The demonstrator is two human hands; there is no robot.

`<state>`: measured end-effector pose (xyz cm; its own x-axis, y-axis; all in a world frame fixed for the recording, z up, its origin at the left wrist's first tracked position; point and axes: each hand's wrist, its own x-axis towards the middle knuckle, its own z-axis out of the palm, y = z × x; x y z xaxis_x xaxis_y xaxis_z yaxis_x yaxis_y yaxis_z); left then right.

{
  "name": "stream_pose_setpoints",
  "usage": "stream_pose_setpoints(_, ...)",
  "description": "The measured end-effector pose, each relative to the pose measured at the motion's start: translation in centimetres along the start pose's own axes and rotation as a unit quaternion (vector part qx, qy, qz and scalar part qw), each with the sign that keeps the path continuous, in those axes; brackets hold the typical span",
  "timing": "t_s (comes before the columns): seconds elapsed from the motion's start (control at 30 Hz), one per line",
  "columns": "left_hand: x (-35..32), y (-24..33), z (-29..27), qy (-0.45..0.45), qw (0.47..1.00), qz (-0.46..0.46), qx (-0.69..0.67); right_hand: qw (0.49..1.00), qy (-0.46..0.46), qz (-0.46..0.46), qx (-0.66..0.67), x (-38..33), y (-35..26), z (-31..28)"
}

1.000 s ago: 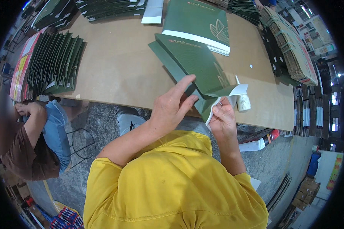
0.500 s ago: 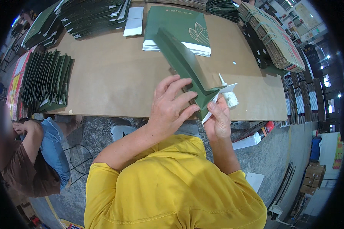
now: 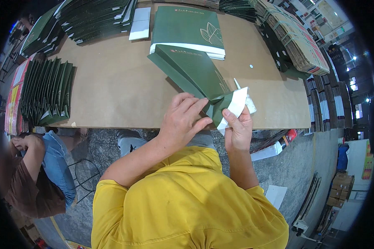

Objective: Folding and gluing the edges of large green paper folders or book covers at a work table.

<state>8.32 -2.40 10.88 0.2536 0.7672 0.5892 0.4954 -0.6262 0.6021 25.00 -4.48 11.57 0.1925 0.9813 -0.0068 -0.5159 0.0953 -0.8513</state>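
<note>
A dark green, flat-folded cardboard carton with a pale leaf print (image 3: 197, 72) lies slanted across the near part of the brown worktop (image 3: 112, 91), its far corner just short of a stack of like green cartons. Its near end juts to the worktop's edge and is lifted there, where a green end flap is bent up. A white inner flap (image 3: 236, 107) stands out beside that green fold; it seems to belong to the same carton, though the join is hidden.
</note>
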Motion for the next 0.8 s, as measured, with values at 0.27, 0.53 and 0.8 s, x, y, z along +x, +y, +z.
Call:
stream_pose_setpoints(0.27,1.0,1.2,0.4,0.015,0.998,0.040,0.040,0.996,-0.007,0.035,0.087,0.1,-0.9,-0.9)
stream_pose_setpoints(0.53,1.4,1.9,0.7,0.042,0.995,0.067,0.062,0.980,-0.034,0.104,0.164,0.2,-1.0,-1.8)
stream_pose_setpoints(0.8,1.7,2.3,0.2,0.032,0.997,0.056,0.039,0.990,-0.028,0.064,0.126,0.1,-1.1,-0.8)
